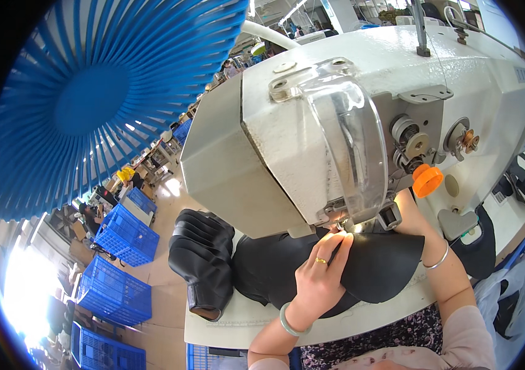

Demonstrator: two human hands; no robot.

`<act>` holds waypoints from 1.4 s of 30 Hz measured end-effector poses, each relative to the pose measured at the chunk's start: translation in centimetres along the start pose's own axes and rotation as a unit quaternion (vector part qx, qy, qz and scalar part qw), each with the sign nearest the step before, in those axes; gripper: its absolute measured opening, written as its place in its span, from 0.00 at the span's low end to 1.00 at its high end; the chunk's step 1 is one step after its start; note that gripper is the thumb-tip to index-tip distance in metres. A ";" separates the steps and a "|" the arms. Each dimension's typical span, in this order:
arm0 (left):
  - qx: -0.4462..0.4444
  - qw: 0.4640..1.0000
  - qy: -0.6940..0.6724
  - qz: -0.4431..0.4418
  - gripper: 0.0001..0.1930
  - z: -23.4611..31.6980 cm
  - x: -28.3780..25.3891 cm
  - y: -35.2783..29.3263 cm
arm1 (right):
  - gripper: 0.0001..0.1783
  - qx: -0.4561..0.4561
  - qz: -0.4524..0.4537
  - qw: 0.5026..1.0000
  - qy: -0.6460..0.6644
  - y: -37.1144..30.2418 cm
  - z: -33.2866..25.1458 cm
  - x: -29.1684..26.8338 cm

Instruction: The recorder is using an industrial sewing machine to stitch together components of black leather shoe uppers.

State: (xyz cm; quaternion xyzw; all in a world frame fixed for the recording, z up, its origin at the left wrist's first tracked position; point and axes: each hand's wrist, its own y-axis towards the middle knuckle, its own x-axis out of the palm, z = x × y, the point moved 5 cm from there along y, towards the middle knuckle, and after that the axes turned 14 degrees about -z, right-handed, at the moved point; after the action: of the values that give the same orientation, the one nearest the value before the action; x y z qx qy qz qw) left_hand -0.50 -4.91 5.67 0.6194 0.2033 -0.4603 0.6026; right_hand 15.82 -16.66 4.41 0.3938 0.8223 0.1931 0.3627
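A smooth black leather-like piece (382, 266) lies under the needle area (341, 224) of a white sewing machine (299, 135). My left hand (323, 274), with a ring and a bracelet, has its fingertips pinched together on the piece's edge close to the needle. From the right, my right hand (405, 213) reaches behind the machine head; its fingers are hidden there. More black material (278, 265) spreads to the left of my left hand. Beside it, a row of overlapping black sewn pieces (200, 256) hangs over the table's left edge.
A blue fan guard (93, 98) fills the upper left. An orange knob (427, 180) and thread tension discs (405, 131) jut from the machine. Blue crates (114, 290) line the floor at left. A plastic bag (515, 296) hangs at right. People sit farther back.
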 end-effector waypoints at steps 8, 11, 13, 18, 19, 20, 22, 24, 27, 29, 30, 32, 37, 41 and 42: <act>-0.024 0.953 -0.302 -0.021 0.19 -3.5 -0.8 0.1 | 0.08 0.009 -0.016 1.000 -0.022 -0.1 -0.1 0.1; 0.003 0.975 -0.219 -0.019 0.23 -2.4 -0.7 -0.2 | 0.08 0.008 -0.005 1.000 -0.022 -0.1 -0.1 0.2; 0.038 0.995 -0.087 -0.026 0.21 -1.5 -0.6 -0.2 | 0.08 0.006 0.000 1.000 -0.013 -0.1 -0.2 0.2; 0.057 0.995 -0.079 -0.023 0.24 -1.5 -0.9 0.0 | 0.08 0.090 -0.020 0.995 -0.047 -0.4 0.2 0.3; 0.059 0.995 -0.068 -0.033 0.25 -1.5 -0.9 0.0 | 0.08 0.058 -0.019 0.997 -0.039 -0.5 -0.2 0.3; 0.062 0.995 -0.058 -0.044 0.25 -1.6 -0.8 0.1 | 0.08 0.054 -0.013 0.998 -0.041 -0.5 -0.3 0.2; 0.067 0.995 -0.059 -0.043 0.25 -1.7 -0.9 0.2 | 0.09 0.052 -0.006 0.998 -0.043 -0.7 -0.4 0.2; 0.070 0.995 -0.061 -0.042 0.25 -1.8 -1.0 0.4 | 0.11 0.070 -0.003 0.997 -0.037 -0.8 -0.3 0.3; 0.076 0.993 -0.075 -0.054 0.25 -2.2 -1.2 0.7 | 0.14 0.049 0.027 0.996 -0.075 -1.1 -0.9 0.3; 0.072 0.991 -0.081 -0.080 0.26 -2.5 -1.2 0.9 | 0.14 0.057 0.032 0.994 -0.087 -1.4 -1.0 0.5; 0.077 0.991 -0.084 -0.072 0.26 -2.7 -1.5 0.9 | 0.15 0.064 0.037 0.992 -0.100 -1.5 -1.1 0.5; 0.062 0.989 -0.079 -0.108 0.26 -3.1 -1.4 1.0 | 0.14 0.062 0.048 0.993 -0.088 -1.8 -1.4 0.7; 0.072 0.983 -0.107 -0.130 0.27 -3.7 -1.8 1.3 | 0.14 0.045 0.086 0.994 -0.052 -2.4 -2.0 1.0; 0.079 0.977 -0.128 -0.154 0.29 -4.2 -1.9 1.3 | 0.12 0.061 0.099 0.992 -0.050 -3.0 -2.1 1.3; 0.080 0.976 -0.127 -0.157 0.29 -4.3 -1.9 1.4 | 0.12 0.077 0.105 0.990 -0.057 -3.2 -1.9 1.3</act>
State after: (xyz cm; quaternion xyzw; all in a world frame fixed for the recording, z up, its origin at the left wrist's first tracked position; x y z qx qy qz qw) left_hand 1.10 -0.59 7.33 0.5624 0.1827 -0.6389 0.4920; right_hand 12.19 -17.65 3.17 0.5155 0.7664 0.1433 0.3555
